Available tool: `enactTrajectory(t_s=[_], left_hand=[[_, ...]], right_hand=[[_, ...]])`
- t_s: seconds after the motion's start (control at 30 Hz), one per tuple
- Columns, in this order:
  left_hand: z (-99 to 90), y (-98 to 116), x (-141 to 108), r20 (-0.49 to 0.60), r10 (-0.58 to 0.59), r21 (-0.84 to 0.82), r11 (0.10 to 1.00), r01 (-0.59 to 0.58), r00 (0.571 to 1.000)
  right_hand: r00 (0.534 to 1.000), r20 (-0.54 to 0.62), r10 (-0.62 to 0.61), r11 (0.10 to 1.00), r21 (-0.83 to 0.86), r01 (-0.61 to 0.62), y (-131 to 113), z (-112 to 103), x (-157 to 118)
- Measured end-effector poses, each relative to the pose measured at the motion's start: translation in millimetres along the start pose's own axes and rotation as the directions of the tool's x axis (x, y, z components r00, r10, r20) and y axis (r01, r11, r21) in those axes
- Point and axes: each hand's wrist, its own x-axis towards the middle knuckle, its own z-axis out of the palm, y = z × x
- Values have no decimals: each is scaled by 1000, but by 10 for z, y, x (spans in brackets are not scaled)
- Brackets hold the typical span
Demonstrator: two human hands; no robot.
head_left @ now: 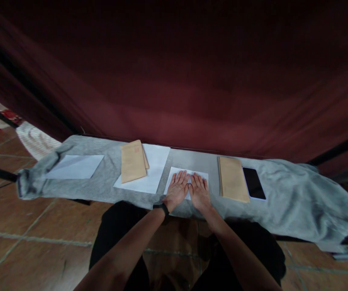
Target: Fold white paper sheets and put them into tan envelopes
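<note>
Both hands lie flat, side by side, on a white sheet of paper (200, 175) in front of me. My left hand (177, 188) has its fingers stretched out and a dark band on the wrist. My right hand (198, 190) rests palm down with its fingers extended too, the thumbs close together. Much of the sheet is hidden under the hands. To the left, brown envelopes (133, 161) lie on a larger white sheet (157, 161). On the right is a stack of brown envelopes (233, 178), with a phone (254, 183) beside it, its screen dark.
A grey cloth (295, 190) covers the long narrow surface and bunches up at both ends. Another white sheet (75, 166) lies at the far left. Behind stands a dark red panel or curtain (177, 101). Below is a tiled floor (34, 246).
</note>
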Motion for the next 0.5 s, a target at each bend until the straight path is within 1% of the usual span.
enactTrajectory(t_s=[0.13, 0.37, 0.5], left_hand=[[-14, -19, 27, 11, -44, -4, 999, 44, 999], [1, -74, 3, -23, -195, 6, 981, 195, 981], [28, -94, -34, -56, -257, 7, 966, 258, 965]], right_hand=[[999, -2, 33, 999, -21, -33, -4, 56, 37], [983, -94, 156, 986, -51, -161, 52, 134, 40], [972, -158, 173, 981, -58, -184, 120, 167, 19]])
